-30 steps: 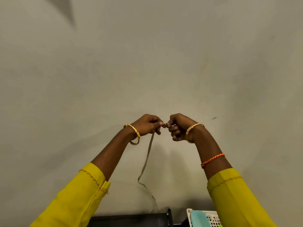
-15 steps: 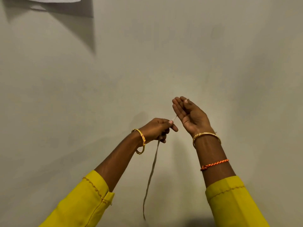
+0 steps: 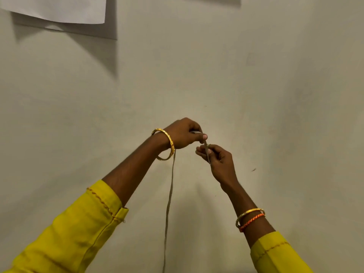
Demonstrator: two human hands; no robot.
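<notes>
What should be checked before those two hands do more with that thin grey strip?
1. The left hand pinches the thin grey strip: ok.
2. The right hand pinches the strip's upper end: ok.
3. The long tail hangs free below the left hand, with no knot in view: ok.
4. Where the tail ends: cannot tell, it runs off the bottom edge.
5. The white paper sheet hangs well above both hands: ok.

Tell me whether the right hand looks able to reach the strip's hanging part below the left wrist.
Probably yes, after letting go. The right hand pinches the top end of the strip beside the left hand; the hanging part drops between both forearms with nothing in front of it.
</notes>
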